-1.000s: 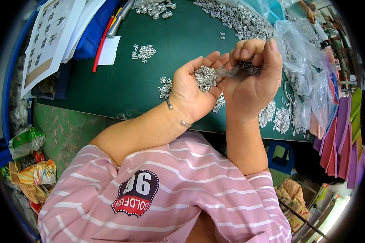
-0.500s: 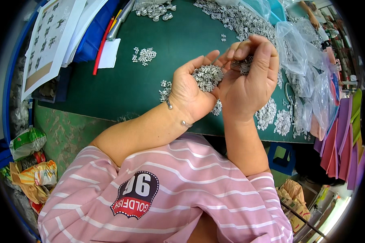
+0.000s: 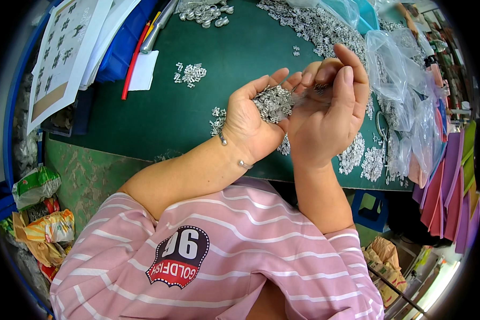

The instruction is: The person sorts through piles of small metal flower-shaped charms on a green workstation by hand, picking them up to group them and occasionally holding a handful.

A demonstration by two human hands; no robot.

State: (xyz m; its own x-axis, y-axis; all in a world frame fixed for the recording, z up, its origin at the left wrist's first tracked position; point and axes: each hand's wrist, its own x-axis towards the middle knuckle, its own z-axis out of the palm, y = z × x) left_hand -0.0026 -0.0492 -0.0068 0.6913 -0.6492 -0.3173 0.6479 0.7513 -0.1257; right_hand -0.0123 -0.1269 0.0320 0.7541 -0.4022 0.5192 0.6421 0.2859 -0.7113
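Observation:
My left hand (image 3: 246, 120) is cupped palm up, its fingers curled round a heap of small silver metal pieces (image 3: 273, 103). Against it, my right hand (image 3: 322, 125) is cupped too, with bent fingers and raised thumb. A few dark, blurred pieces show inside the right hand, and a smeared streak between the palms looks like pieces sliding toward the left one. Under my left wrist lies a small pile of pieces (image 3: 217, 121); another pile (image 3: 351, 154) sits right of my right wrist. The pieces' exact kind is too small to tell.
On the green tabletop (image 3: 128, 125) are a small heap of pieces (image 3: 190, 74), rounded metal parts (image 3: 207, 13) and a wide mound of pieces (image 3: 309, 26). A red pencil (image 3: 135, 61) and printed sheets (image 3: 64, 50) are left; clear plastic bags (image 3: 392, 69) and scissors (image 3: 380, 124) right.
My right hand has opened slightly, its fingers and thumb spreading apart. Pieces in it now blur toward the left hand, which has stayed in place with its heap.

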